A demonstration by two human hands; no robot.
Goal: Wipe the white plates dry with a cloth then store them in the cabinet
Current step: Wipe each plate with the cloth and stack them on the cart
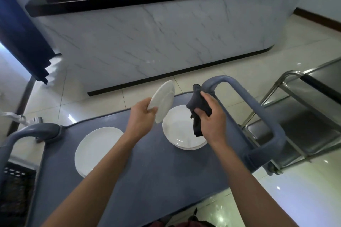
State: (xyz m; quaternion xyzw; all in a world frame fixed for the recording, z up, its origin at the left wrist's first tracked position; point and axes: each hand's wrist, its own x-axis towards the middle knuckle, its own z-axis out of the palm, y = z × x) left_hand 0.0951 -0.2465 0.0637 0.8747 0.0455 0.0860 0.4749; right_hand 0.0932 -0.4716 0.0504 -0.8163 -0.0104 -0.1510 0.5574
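The drying step is in hand. A round white ceramic plate point(163, 101) is held tilted on edge above the grey cart top point(147, 171), pinched at its lower rim by the left hand point(141, 116). A dark grey cloth point(199, 110) is bunched in the closed fingers of the right hand point(210, 118) — not yet touching the plate. Next, the cloth must be brought onto the plate face. Further white plate stacks rest near the far right edge point(184, 131) and the left edge point(97, 149).

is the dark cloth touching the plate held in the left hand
Apart: the head view shows a clear gap between the dark cloth and the held plate.
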